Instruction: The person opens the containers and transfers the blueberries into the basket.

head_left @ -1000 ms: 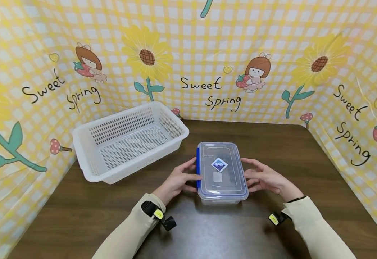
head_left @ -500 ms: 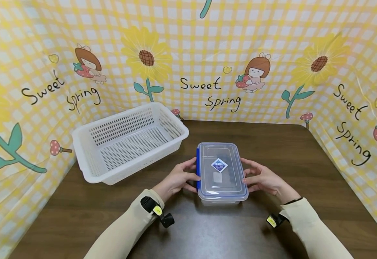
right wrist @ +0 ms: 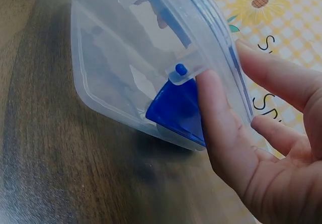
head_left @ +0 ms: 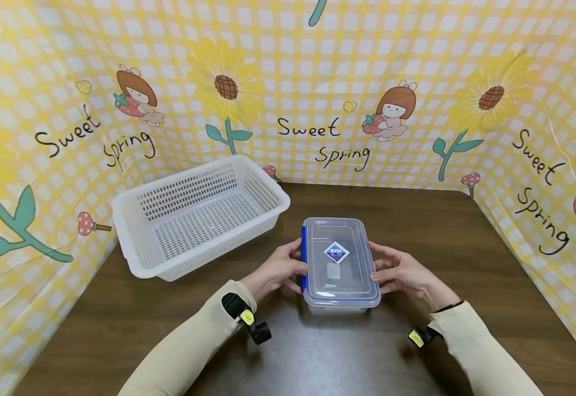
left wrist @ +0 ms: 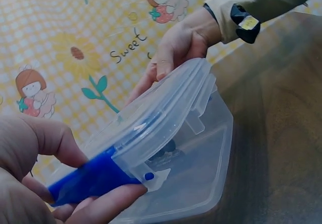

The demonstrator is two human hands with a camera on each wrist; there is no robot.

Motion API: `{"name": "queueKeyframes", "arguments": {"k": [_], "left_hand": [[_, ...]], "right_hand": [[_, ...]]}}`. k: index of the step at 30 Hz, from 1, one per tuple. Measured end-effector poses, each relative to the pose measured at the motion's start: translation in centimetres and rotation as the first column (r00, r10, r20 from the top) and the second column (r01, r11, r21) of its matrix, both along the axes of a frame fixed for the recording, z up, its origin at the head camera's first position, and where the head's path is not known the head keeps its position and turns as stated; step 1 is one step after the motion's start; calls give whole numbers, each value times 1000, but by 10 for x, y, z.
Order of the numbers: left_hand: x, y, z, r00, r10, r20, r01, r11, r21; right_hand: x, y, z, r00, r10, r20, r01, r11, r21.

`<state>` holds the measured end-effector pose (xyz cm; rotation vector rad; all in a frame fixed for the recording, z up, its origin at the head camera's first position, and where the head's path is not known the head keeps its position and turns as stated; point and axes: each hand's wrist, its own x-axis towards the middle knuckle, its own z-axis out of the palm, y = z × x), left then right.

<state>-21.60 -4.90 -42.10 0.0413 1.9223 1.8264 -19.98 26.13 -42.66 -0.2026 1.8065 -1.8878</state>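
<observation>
A clear plastic food container (head_left: 347,231) with a blue-edged lid sits on the table, a diamond-shaped label on top. My left hand (head_left: 279,269) is at its left side. In the left wrist view, its thumb and fingers pinch the blue latch (left wrist: 95,181), which sticks outward from the lid. My right hand (head_left: 406,275) holds the right side, thumb at the lid's rim. The right wrist view has one finger against the other blue latch (right wrist: 176,108), which slants out from the container wall. That latch is hidden in the head view. The container looks empty inside.
A white perforated plastic basket (head_left: 204,220) stands at the back left, apart from the container. Brown wooden table (head_left: 120,330) lies under everything. A yellow checked cloth (head_left: 308,71) with flowers and cartoon figures walls off the back and sides.
My right thumb has come in onto the lid's right rim. The left thumb has drawn in slightly at the left latch, and the left forearm has shifted a little. The container stays in place.
</observation>
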Motion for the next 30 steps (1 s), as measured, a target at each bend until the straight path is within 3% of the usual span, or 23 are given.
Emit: {"name": "queueKeyframes", "arguments": {"k": [10,21,26,30], "left_hand": [[1,4,7,994,-93,-61,85,989,-123],[3,14,3,975,-84,-204,39,976,-213],[2,11,-5,983,-29,-179,4,990,-138],[0,0,-11,997,-9,-80,9,1000,0]], "right_hand": [[1,-1,0,1000,16,-3,-15,1000,10],[0,2,-1,1000,14,-12,-14,1000,14],[1,3,-1,1000,12,-7,-11,1000,17],[1,2,0,1000,14,-15,-14,1000,17]]}}
